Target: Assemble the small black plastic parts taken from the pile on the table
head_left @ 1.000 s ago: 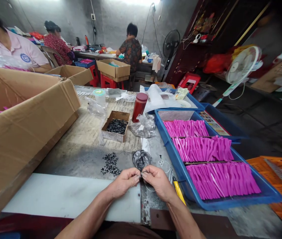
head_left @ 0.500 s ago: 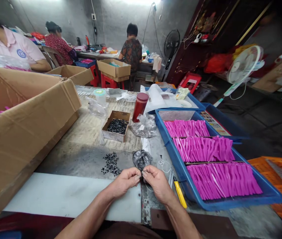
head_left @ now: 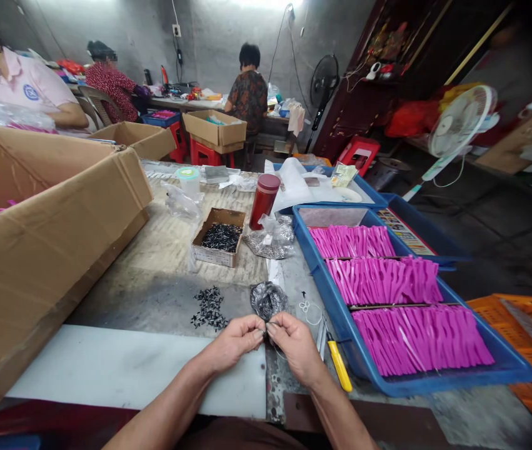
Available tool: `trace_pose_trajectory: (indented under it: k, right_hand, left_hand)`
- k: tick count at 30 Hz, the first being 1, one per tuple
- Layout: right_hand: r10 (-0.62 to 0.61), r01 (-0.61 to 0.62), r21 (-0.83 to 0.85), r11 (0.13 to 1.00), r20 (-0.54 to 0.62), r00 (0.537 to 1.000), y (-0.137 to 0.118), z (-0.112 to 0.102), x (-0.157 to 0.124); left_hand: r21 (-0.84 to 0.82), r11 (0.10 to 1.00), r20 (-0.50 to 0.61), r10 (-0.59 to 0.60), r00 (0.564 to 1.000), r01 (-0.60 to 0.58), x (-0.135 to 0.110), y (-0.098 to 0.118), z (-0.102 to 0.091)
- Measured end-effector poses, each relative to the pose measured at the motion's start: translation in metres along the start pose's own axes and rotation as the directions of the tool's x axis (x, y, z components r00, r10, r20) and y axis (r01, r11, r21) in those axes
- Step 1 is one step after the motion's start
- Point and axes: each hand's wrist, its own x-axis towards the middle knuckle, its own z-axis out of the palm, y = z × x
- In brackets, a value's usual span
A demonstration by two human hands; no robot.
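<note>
The left hand [head_left: 235, 342] and right hand [head_left: 296, 347] meet at the fingertips above the near part of the tabletop [head_left: 162, 269]; each has thumb and fingers clamped on a small dark piece [head_left: 266, 334], located where the hands meet; the piece is largely hidden and too small to identify. A dark plastic bag [head_left: 268, 297], opened at the top, sits immediately beyond the fingertips; a loose pile of black parts [head_left: 209, 309] lies on the tabletop to its left, near the far edge of a white board [head_left: 144, 369]; the left forearm passes over this board.

Farther out, a small carton [head_left: 214, 257] contains more black parts [head_left: 222, 237]; to its right lie a clear bag of small pieces [head_left: 272, 242] and, behind that, an upright red canister [head_left: 264, 203]. To the right of the hands, a yellow-handled tool [head_left: 339, 367] lies beside a blue tray [head_left: 390, 387]; the tray carries magenta pieces [head_left: 420, 337] in three rows. A large cardboard box [head_left: 54, 250] occupies the left side; three people are seated beyond, one in a pink shirt [head_left: 52, 87]; a white fan [head_left: 460, 125] stands at right.
</note>
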Motion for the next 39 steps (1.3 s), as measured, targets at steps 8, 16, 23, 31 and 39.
trace_pose_trajectory:
  k: [8,16,23,31,39]
  right_hand:
    - [-0.008,0.008,0.002,1.0,-0.016,1.0,0.002,0.001,0.0]
    - [-0.003,0.003,0.001,1.0,-0.031,1.0,0.001,0.001,0.0]
    - [-0.012,0.014,0.039,0.999,-0.032,0.999,0.003,0.003,0.0]
    - [-0.008,0.011,0.033,0.999,-0.097,0.995,0.007,-0.007,-0.001]
    - [-0.008,0.01,0.021,1.0,-0.102,0.995,0.018,-0.01,-0.006]
  left_hand:
    - [0.016,1.0,-0.009,0.003,1.0,-0.003,0.0,0.0,0.0]
    - [0.021,1.0,-0.008,0.008,1.0,-0.008,0.001,-0.002,-0.002]
    - [-0.005,1.0,-0.036,0.02,0.999,-0.02,0.001,-0.004,-0.001]
    - [0.312,0.943,-0.281,0.21,0.936,-0.117,0.003,0.051,-0.027]
    - [0.85,0.491,-0.473,0.551,0.687,0.192,0.054,0.112,-0.098]
